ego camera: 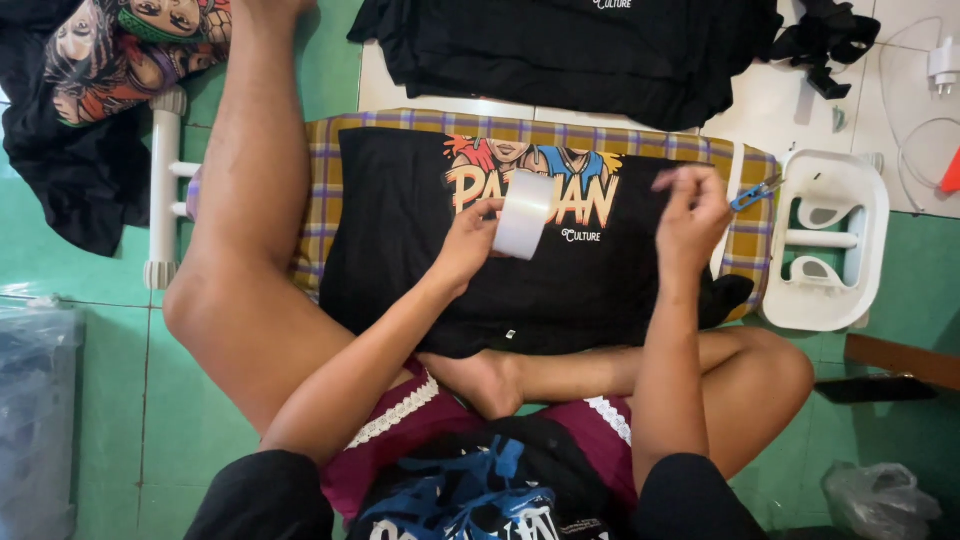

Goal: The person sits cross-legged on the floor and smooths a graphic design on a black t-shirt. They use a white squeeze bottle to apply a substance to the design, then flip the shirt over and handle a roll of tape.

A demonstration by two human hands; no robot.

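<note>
A black T-shirt [560,280] with a colourful cartoon print lies flat on a plaid-covered board [320,190] in front of me. My left hand [468,240] pinches a glossy translucent sheet [524,213] over the print. My right hand [692,212] hovers above the shirt's right side with its fingers curled and pinched together; whether it holds anything is unclear. Blue-handled snips [752,192] lie just past its fingertips.
My left leg [250,200] stretches along the board's left side. A stack of black shirts [570,50] lies beyond the board. A white plastic iron rest [830,245] sits at right, a charger and cable [935,90] behind it. A printed shirt [120,50] lies far left.
</note>
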